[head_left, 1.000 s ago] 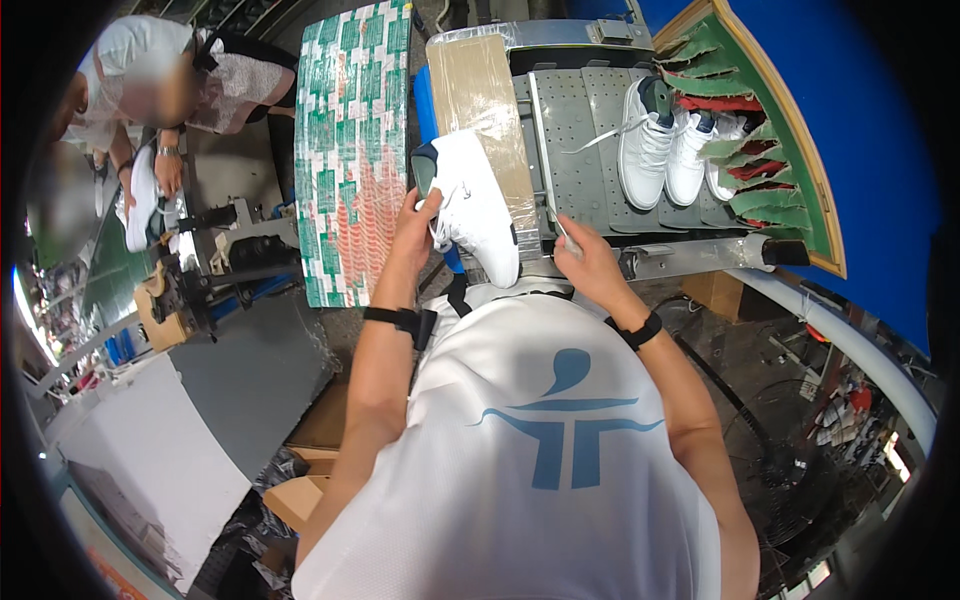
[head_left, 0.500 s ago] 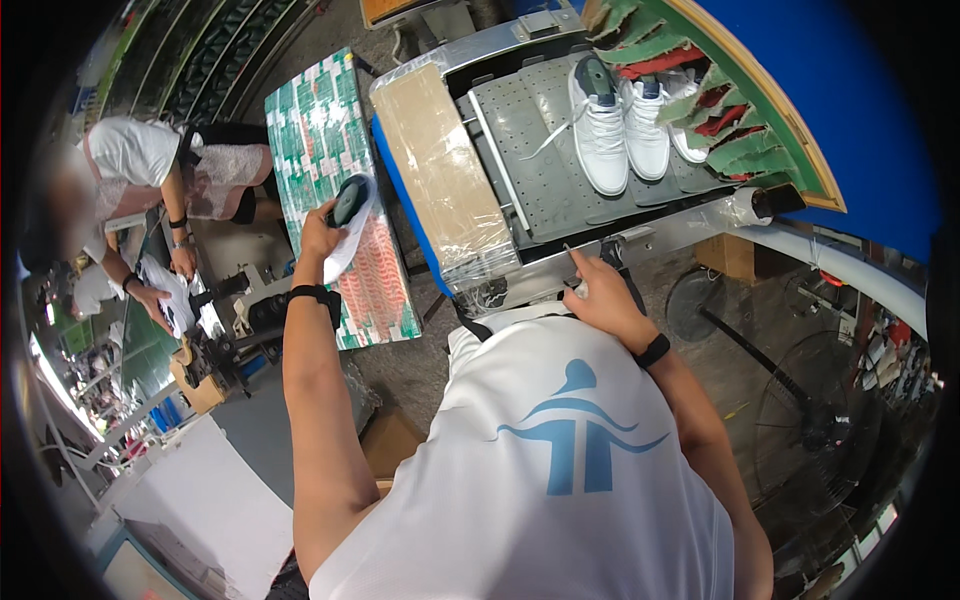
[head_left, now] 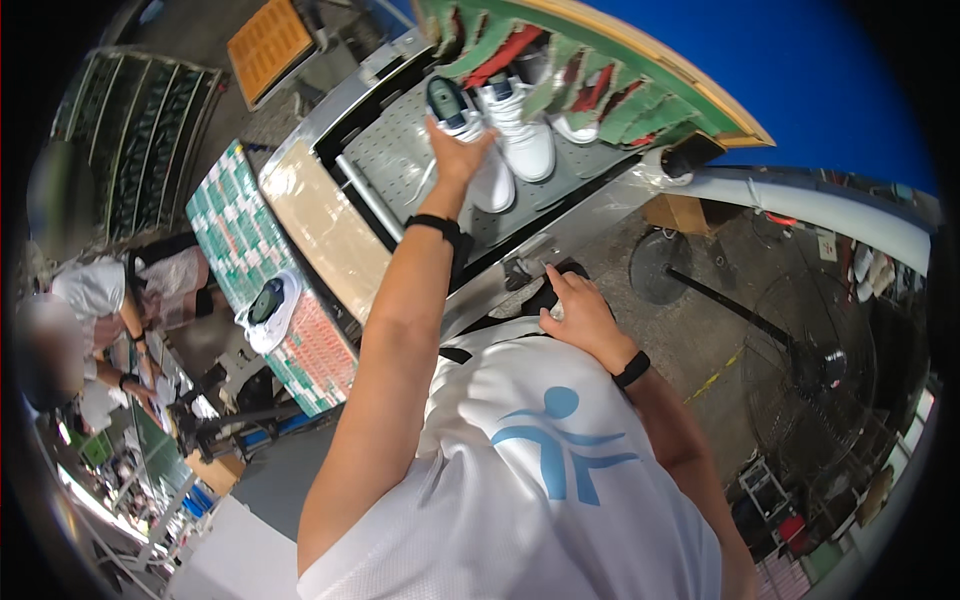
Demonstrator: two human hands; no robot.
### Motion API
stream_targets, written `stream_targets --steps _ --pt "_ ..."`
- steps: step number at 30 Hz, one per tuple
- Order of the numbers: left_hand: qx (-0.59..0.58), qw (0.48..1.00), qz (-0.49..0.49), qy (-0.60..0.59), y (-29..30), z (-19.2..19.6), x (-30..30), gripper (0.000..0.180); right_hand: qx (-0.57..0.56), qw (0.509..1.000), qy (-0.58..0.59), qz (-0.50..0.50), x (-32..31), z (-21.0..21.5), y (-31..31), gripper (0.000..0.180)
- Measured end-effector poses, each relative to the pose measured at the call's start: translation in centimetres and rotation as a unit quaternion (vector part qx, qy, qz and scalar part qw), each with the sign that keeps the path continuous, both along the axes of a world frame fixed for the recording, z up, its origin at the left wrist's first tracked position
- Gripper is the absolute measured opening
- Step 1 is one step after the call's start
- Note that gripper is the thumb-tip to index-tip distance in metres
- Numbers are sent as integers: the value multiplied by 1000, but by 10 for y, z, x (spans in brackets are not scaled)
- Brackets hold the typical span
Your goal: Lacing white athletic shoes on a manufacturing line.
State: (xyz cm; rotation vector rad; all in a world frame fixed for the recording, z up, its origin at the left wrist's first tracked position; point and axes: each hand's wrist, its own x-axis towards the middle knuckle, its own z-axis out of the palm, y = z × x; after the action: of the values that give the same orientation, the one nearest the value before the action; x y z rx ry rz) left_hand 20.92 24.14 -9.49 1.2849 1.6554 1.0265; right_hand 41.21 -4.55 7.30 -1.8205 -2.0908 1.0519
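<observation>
My left hand [head_left: 460, 162] reaches across the perforated grey conveyor belt [head_left: 380, 150], its thumb and fingers around the middle of a white lace-up sneaker [head_left: 491, 188]. A dark green piece sits in that shoe's opening. Just to the right stands a second white sneaker [head_left: 528, 145], and a third white shoe [head_left: 577, 128] is partly hidden under the green fabric strips. My right hand [head_left: 585, 318] is open beside the metal edge of the conveyor, index finger stretched out and thumb apart, holding nothing. Another white sneaker [head_left: 272, 312] lies on the green-and-red patterned board at the left.
Ragged green and red strips [head_left: 600, 110] hang from a wood-edged opening over the belt. A brown covered panel [head_left: 325, 205] borders the conveyor, beside the patterned board [head_left: 222, 215]. A pedestal fan [head_left: 800, 350] stands at the right. A co-worker [head_left: 95, 300] works at the far left.
My left hand has let go of a sneaker on the patterned board and moved right onto a sneaker on the belt. The view has turned; my right hand stays near the conveyor edge.
</observation>
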Motion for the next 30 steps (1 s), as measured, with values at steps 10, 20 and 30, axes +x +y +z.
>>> stream_targets --steps 10,20,30 --pt "-178 870 -20 -459 -50 52 -106 48 -39 983 141 -112 30 3 3 69" --pt "-95 986 116 72 -213 131 -200 76 -45 966 202 155 -94 -10 65 73" --pt "-181 977 109 -16 -268 117 -274 34 106 931 173 302 -235 17 68 77"
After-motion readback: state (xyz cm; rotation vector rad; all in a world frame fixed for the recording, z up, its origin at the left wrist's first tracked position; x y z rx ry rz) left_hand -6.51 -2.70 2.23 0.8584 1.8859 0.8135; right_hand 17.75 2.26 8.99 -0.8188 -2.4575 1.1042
